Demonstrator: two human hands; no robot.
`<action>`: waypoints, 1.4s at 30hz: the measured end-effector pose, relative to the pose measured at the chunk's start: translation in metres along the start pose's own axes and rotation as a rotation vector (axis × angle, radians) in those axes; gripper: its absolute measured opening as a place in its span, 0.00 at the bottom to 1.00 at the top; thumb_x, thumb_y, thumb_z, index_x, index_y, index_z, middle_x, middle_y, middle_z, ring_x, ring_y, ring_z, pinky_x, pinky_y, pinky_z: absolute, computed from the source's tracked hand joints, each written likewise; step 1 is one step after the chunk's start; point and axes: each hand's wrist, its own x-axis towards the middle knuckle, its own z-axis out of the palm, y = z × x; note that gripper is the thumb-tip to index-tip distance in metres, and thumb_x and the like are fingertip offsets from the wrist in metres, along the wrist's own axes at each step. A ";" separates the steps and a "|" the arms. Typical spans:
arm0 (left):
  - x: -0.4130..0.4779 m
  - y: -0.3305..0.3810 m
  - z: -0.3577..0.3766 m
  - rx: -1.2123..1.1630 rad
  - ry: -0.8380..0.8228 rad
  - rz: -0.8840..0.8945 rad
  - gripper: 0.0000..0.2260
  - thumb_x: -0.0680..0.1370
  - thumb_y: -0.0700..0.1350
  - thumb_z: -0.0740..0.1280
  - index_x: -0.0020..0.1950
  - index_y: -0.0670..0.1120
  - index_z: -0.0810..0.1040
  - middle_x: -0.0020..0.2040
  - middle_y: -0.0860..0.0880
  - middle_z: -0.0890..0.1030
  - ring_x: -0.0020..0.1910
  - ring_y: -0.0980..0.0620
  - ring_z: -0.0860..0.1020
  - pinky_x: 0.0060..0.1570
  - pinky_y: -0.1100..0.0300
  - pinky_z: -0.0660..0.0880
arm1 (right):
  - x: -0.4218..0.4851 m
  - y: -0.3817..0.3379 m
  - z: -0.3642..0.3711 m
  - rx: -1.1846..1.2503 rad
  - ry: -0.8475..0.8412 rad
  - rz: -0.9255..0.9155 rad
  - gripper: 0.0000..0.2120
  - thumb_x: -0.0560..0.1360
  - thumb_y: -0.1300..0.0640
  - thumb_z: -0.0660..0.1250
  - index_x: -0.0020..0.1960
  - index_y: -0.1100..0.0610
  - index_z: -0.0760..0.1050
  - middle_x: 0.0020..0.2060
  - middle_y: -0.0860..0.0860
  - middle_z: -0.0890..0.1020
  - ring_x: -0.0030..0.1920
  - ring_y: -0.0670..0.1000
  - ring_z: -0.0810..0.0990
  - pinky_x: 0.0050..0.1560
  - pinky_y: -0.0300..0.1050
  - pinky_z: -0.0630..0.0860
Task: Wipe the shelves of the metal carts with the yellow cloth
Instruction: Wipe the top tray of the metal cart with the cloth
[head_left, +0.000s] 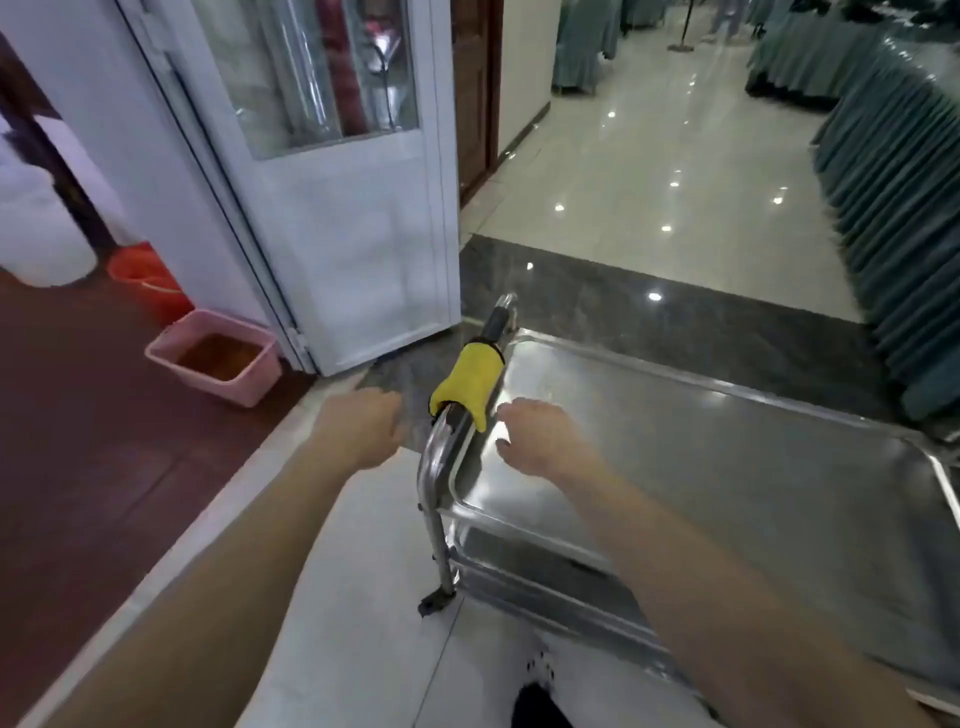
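— Yellow cloth (470, 382): where is it?

— Wrapped over the handle (492, 318) of the cart (434, 467), at the left end of the top shelf (727, 467), between the two hands. Neither hand touches it.

— The hands, then?

— The left hand (363, 426) hangs just left of the handle, fingers loosely curled, holding nothing. The right hand (540, 441) hovers over the near left corner of the top shelf, just right of the cloth, fingers bent downward, also holding nothing. Whether its fingertips touch the steel cannot be told.

— And the cart?

— Stainless steel, seen from above at its left end. The top shelf is a shallow tray with a raised rim, shining under the lights. A lower shelf (519, 561) shows beneath it at the near edge. One leg (440, 551) comes down to a dark foot on pale tile (363, 545).

— Surroundings?

— A white door (353, 234) with a glass pane stands open, far and left of the cart. Left of it, on a dark red floor, sit a pink bin (213, 358) and, farther off, an orange bucket (145, 280). A dark stone strip (649, 291) crosses the ground beyond the cart, with glossy cream flooring past it. Teal pleated drapes (893, 208) line the right side, from far to near.
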 end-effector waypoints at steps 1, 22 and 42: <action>0.006 -0.002 0.004 -0.008 -0.032 -0.026 0.16 0.84 0.58 0.61 0.64 0.50 0.76 0.65 0.47 0.81 0.64 0.42 0.80 0.57 0.49 0.78 | 0.015 -0.002 0.004 0.008 0.012 -0.012 0.12 0.80 0.53 0.65 0.62 0.54 0.78 0.57 0.54 0.82 0.58 0.60 0.83 0.55 0.54 0.79; 0.194 0.116 -0.009 -0.134 0.235 0.227 0.07 0.80 0.49 0.68 0.57 0.51 0.79 0.50 0.51 0.82 0.46 0.45 0.83 0.38 0.51 0.78 | 0.098 0.148 -0.023 0.558 0.306 -0.013 0.06 0.77 0.56 0.67 0.49 0.57 0.73 0.49 0.54 0.77 0.43 0.59 0.75 0.43 0.50 0.66; 0.273 0.093 0.067 -0.169 0.364 0.449 0.15 0.84 0.53 0.63 0.65 0.46 0.81 0.66 0.44 0.79 0.68 0.40 0.77 0.68 0.43 0.73 | 0.098 0.179 0.136 0.275 0.087 0.313 0.21 0.81 0.42 0.61 0.61 0.56 0.82 0.61 0.56 0.81 0.65 0.61 0.79 0.65 0.57 0.76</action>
